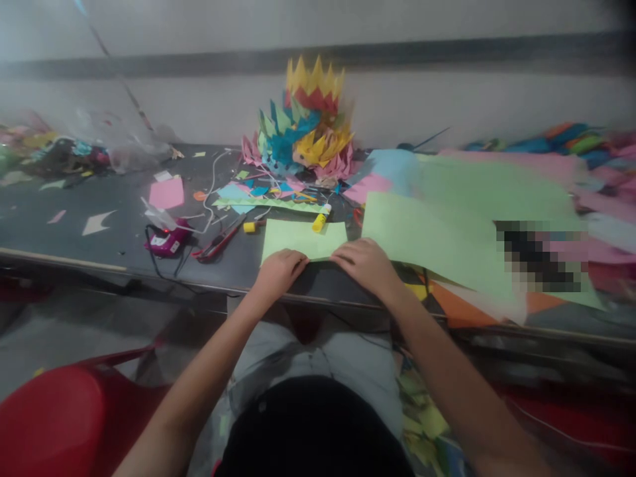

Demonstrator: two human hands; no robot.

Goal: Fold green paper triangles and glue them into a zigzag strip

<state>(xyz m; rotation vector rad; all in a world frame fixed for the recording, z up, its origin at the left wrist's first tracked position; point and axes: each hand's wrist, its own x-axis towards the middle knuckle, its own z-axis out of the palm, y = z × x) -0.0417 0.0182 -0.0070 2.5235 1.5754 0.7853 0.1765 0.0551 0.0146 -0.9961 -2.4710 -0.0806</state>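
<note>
A light green paper sheet (pixel 293 235) lies near the table's front edge. My left hand (pixel 282 270) pinches its near edge on the left, and my right hand (pixel 365 262) pinches the same edge farther right; fingertips of both hands are close together but apart. A yellow glue stick (pixel 321 218), uncapped, rests on the sheet's upper right part. Its yellow cap (pixel 249 227) is left of the sheet. Behind it lies a green strip with a zigzag edge (pixel 273 204).
Large green sheets (pixel 422 232) spread to the right, a blurred-out dark object on them. Coloured paper crowns (pixel 313 132) stand at the back. A red-handled cutter (pixel 221 242) and a purple power socket (pixel 166 242) with cables lie left. A red stool (pixel 54 424) stands below left.
</note>
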